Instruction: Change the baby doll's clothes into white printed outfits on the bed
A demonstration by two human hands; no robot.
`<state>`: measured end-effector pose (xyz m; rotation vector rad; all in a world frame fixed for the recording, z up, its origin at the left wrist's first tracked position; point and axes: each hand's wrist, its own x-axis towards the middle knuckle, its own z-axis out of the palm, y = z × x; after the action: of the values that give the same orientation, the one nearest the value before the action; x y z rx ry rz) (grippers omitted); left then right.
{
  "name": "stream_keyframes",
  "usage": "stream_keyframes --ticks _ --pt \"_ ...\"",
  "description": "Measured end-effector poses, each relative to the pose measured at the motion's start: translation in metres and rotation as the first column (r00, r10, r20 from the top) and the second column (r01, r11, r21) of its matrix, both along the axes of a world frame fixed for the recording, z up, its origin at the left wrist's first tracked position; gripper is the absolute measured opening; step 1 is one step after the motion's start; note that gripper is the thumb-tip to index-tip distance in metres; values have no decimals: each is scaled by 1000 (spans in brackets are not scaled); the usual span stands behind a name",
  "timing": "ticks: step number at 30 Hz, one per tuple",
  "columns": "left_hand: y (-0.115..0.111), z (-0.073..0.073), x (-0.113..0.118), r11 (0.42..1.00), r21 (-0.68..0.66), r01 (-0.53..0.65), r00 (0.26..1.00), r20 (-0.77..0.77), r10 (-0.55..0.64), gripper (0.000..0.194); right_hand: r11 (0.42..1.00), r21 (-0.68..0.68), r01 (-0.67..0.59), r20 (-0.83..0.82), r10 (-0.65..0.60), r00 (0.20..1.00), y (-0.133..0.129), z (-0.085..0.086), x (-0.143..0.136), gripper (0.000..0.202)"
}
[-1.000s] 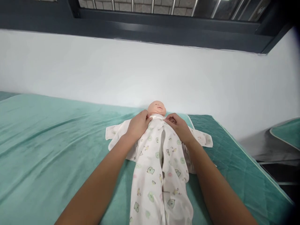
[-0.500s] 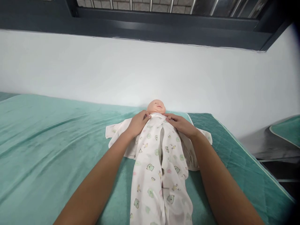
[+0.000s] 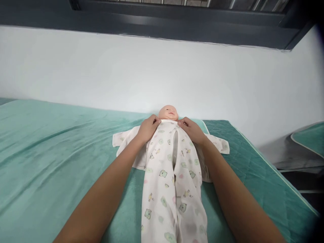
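A baby doll (image 3: 168, 112) lies on its back, its head close to the wall. White printed trousers (image 3: 162, 175) cover its front from the neck down, the legs stretching toward me. Beneath them a white shirt (image 3: 219, 143) spreads out, one sleeve to each side. My left hand (image 3: 149, 128) pinches the upper left corner of the trousers beside the doll's neck. At the opposite corner, my right hand (image 3: 191, 130) has thumb and fingers closed on the same cloth. The doll's body is hidden under the clothes.
A light green blanket (image 3: 63, 152) with soft folds covers the bed on the left. Darker green quilted bedding (image 3: 253, 175) lies on the right. Behind stands a white wall (image 3: 126, 71) under a dark window frame (image 3: 177, 23). Another green pad (image 3: 310, 138) shows at the far right.
My right hand has shifted slightly left and up, its fingers now closed on the trousers' top corner. The trousers' top edge looks straighter. The camera view has tilted down a little.
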<state>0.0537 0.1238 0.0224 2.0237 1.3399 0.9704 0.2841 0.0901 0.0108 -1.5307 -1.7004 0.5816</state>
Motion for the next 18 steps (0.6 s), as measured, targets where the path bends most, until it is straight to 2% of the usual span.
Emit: stream_keyframes --ticks 4,8,10,13,16,18 --pt "14 -6 4 995 -23 -95 995 39 96 15 988 34 149 72 -151 986 10 -5 -5 29" --pt "21 -13 8 991 -37 -127 990 54 129 14 978 52 203 27 -204 979 18 -12 -5 29" --pt "20 -14 8 994 -41 -100 991 86 103 13 984 51 169 -82 -165 983 18 -16 -5 27" --pt "13 -14 6 1000 1 4 994 110 -4 22 994 83 68 -234 -46 971 12 -18 -6 25" --pt "3 -11 2 994 41 104 992 68 -106 31 991 132 0 -245 32 969 2 -18 -8 29" --pt "-2 -11 0 990 61 129 991 30 -131 35 988 154 -13 -228 48 972 -5 -17 -8 32"
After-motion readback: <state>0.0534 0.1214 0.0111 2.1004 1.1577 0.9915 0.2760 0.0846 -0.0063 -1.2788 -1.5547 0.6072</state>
